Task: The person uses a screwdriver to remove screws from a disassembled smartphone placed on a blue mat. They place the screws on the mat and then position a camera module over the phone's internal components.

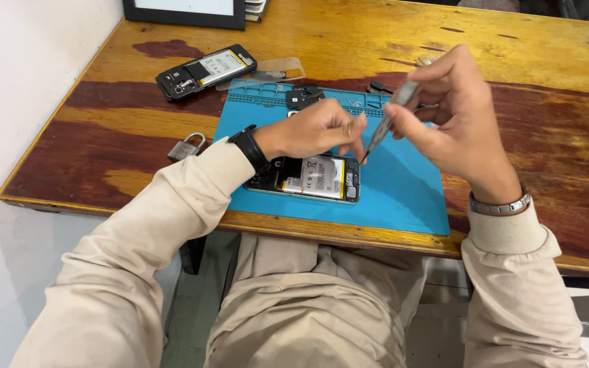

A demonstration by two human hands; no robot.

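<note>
Left hand [311, 133] lowered, fingertips pinched (knuckles up), right hand [448, 112] raised, fingers curled in a grip

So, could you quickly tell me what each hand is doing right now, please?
Left hand: closed, fingertips pinched above the opened phone.
Right hand: closed, holding tweezers.

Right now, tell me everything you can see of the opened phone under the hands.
The opened phone lies flat on the blue mat, near the mat's front edge, with its back cover off. A large pale battery with a yellow edge fills the middle; dark circuit parts show at both ends, and a thin silvery frame runs around it. The left hand rests over its upper edge, fingers reaching down by its right end. The right hand holds a slim metal tool whose tip points at the phone's top right corner.
</note>
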